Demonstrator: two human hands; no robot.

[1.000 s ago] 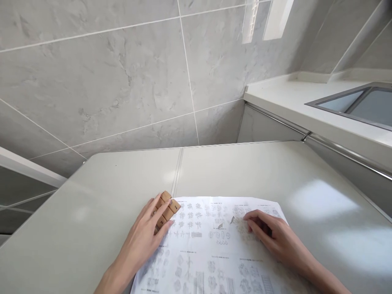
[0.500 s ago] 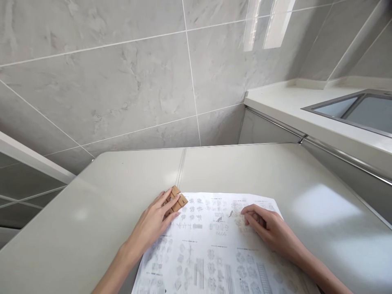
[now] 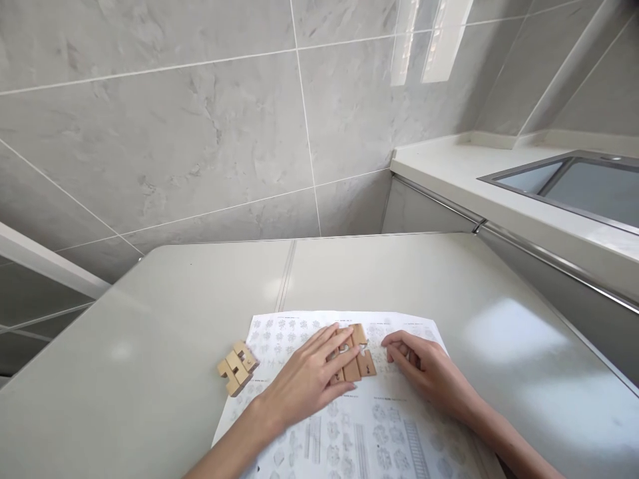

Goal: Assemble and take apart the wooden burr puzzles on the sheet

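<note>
My left hand (image 3: 309, 372) lies over a set of notched wooden puzzle pieces (image 3: 368, 362) in the middle of a printed sheet. Its fingers reach across the wood and the thumb rests along the near side, hiding part of the set. Small dark marks show on some pieces. A second group of notched wooden pieces (image 3: 233, 372) sits at the sheet's left edge, apart from the hand. My right hand (image 3: 422, 362) rests on the right of the printed sheet (image 3: 294, 426), fingers loosely curled, with nothing visible in them.
The sheet, covered with small diagrams, lies on a pale glossy table (image 3: 164, 332) with a seam. Behind stands a grey tiled wall (image 3: 224, 133). At right is a white counter (image 3: 439, 166) with a metal-rimmed sink (image 3: 574, 186) and a rail below.
My left hand has moved right with wooden pieces, from the sheet's left edge to its middle. The second wooden group now shows at left. My right hand stays nearly still.
</note>
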